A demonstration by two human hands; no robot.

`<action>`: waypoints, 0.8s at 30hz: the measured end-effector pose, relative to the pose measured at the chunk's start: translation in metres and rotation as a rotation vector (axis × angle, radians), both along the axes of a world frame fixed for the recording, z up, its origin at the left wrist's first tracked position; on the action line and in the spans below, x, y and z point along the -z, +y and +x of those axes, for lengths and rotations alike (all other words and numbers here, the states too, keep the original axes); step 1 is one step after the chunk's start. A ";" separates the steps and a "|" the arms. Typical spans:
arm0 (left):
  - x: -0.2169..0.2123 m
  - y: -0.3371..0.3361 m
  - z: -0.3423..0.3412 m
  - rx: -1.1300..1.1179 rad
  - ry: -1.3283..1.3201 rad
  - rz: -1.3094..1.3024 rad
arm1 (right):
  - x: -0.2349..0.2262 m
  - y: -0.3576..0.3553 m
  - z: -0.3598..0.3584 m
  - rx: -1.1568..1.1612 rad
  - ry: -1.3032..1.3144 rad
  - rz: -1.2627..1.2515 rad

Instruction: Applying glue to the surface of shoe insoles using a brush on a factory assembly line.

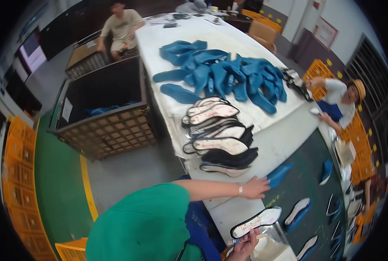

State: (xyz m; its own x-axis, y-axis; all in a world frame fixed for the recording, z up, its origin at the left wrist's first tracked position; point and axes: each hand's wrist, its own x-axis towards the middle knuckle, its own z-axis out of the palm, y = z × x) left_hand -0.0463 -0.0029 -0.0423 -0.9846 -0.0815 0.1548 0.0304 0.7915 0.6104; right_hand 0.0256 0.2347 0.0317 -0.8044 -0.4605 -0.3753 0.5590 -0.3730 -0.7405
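My left hand (255, 187) lies flat on the white table (285, 139), fingers apart, holding nothing. It rests just below a stack of black and white insoles (220, 139) and beside a single blue insole (279, 174) at the table's edge. Lower down, my right hand (245, 247) grips the heel end of a white insole with a black rim (257, 222), held over the table's near end. My green sleeve (146, 222) fills the lower left.
A big pile of blue insoles (228, 74) covers the table's middle. A wire cage cart (107, 108) stands left of it. A dark belt (307, 191) at the right carries several insoles. Orange crates (20, 174) line the left. One person sits at the back (122, 28); another in a hat (339, 102) works at the right.
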 end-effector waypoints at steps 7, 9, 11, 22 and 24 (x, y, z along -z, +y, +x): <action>-0.036 -0.023 0.191 0.109 0.177 0.450 | -0.019 -0.060 -0.006 -0.134 0.068 -0.077; -0.055 -0.037 0.230 0.120 0.167 0.505 | -0.034 -0.077 0.002 -0.138 0.119 -0.038; -0.075 -0.058 0.257 0.132 0.092 0.624 | -0.038 -0.083 0.005 -0.188 0.193 -0.058; -0.161 -0.187 0.340 -0.336 0.586 1.009 | -0.066 -0.140 0.029 -0.226 0.255 0.044; -0.180 -0.196 0.354 -0.319 0.719 1.087 | -0.069 -0.149 0.027 -0.261 0.299 0.033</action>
State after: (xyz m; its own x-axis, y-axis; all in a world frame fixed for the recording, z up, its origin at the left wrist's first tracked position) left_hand 0.3077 -0.1989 0.1375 -0.6280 -0.7015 0.3369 0.5138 -0.0486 0.8565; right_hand 0.0526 0.0861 0.1008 -0.7378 -0.6558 -0.1602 0.3901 -0.2204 -0.8940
